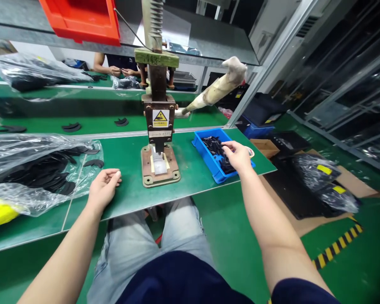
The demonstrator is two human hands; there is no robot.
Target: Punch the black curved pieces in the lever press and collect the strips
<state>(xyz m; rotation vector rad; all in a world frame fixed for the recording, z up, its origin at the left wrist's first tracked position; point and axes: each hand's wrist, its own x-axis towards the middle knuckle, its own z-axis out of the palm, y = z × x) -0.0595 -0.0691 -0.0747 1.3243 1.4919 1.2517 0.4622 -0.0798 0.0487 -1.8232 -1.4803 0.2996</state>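
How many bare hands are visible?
4: wearer's left hand at the green table, right hand at the blue plastic bin, another person's two hands beyond the metal press.

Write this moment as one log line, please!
left hand: loosely curled beside plastic bag | right hand: fingertips over small black parts in blue bin | press: between hands | holding: cannot tell

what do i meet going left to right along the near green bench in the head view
Clear plastic bag, left hand, press base, blue bin. The right hand overlaps the bin, so it is left out.
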